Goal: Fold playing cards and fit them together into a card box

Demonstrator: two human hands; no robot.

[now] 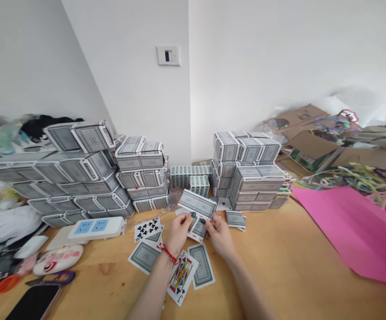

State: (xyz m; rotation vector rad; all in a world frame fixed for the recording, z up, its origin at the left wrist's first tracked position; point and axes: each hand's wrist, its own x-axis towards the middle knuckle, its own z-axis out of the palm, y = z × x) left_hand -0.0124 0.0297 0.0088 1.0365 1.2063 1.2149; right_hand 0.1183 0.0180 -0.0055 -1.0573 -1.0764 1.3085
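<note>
Both my hands meet over the middle of the wooden table, around a playing card box made of folded playing cards (197, 203) with grey patterned backs. My left hand (180, 229), with a red string bracelet, pinches its left side. On the right side, my right hand (220, 233) pinches it too, thumb on top. Below them lie a jack of clubs (181, 276) face up and a face-down playing card (201, 266). A ten of clubs (147, 229) and another face-down card (144, 256) rest left of my left wrist. A small card stack (235, 219) sits right of my right hand.
Stacked blocks of folded cards stand at left (82, 164) and right (257, 182); green-edged card packs (191, 176) are between them. At left lie a power strip (96, 227), a phone (34, 302) and a cutter (51, 278). Pink paper (349, 231) and a cardboard box (312, 146) are at right.
</note>
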